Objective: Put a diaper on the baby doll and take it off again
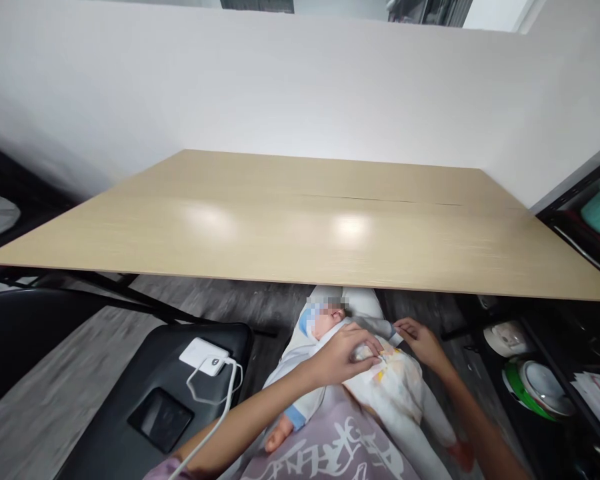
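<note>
One sleeve is on the small figure lying in the lap; the opposite cuff appears pinched by the right hand, while the left hand's grip over patterned cloth, like work remaining, is indeterminate.

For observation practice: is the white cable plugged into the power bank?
Plugged in: the white cable runs into one end of the power bank.

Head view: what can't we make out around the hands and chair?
All in head view:
Small figure in white, blue-cuffed clothes: head masked by pixel blocks.
Left hand: pinching or only touching the figure, too small to tell.
Right hand: same, at the grey sleeve.
Thin white cable: cut off by the bottom edge.
Black rectangular device: screen too dark to read.
</note>
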A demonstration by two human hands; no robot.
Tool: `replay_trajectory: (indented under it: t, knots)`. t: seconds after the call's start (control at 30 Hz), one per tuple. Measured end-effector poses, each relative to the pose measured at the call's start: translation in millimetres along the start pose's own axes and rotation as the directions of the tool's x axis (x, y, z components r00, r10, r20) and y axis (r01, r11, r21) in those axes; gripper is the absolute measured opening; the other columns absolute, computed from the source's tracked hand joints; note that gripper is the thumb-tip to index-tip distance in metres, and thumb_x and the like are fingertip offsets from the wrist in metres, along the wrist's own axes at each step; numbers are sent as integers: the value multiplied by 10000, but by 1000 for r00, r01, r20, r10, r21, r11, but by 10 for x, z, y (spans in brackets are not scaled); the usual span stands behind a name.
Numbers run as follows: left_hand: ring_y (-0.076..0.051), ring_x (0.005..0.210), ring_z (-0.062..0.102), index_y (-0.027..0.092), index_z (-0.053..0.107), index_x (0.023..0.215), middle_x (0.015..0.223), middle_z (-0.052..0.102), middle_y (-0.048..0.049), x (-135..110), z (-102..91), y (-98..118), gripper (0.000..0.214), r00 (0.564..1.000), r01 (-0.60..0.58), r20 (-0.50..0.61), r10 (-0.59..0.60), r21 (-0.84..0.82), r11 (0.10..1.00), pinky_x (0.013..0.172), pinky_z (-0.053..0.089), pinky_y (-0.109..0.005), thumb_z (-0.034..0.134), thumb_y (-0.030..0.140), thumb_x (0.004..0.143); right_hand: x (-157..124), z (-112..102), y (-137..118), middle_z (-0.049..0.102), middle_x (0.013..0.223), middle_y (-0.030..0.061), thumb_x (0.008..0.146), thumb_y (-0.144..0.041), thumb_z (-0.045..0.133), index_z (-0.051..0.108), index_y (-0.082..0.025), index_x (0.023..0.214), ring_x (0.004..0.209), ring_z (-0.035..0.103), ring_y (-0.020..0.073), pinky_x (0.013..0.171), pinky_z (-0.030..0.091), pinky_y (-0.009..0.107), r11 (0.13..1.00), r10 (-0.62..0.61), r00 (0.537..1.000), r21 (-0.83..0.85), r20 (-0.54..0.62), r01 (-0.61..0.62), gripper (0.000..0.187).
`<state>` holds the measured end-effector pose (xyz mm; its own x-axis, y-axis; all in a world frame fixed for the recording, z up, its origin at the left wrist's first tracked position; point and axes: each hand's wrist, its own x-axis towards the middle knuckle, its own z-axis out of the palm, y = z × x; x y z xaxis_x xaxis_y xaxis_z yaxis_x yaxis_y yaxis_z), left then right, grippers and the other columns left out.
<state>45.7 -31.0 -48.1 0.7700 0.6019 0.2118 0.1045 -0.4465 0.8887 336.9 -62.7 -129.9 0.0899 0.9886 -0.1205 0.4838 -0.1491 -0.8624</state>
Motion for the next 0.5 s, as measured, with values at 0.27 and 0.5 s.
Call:
replay_trajectory:
  t: [0.27,0.5]
  knots:
    - [-142,679,617,152,752,926,743,694,-42,-252,-164,-81,483,987,61,158,3,-392,918,695,521,-277,776,635,929,-225,17,-642,699,1460,128,1074,-505,591,728,-254,1406,1352,658,301,1196,496,469,966,-248,906,20,343,257,438]
    - [-171,780,717,166,720,1322,910,788,-76,254,-282,-83,439,964,142,254,-75,-260,955,754,566,-286,641,513,1064,-591,-255,-1090,738,1000,63,1106,-538,521,780,-239,1001,954,684,234,890,551,339,964,-170,890,-115,424,239,410]
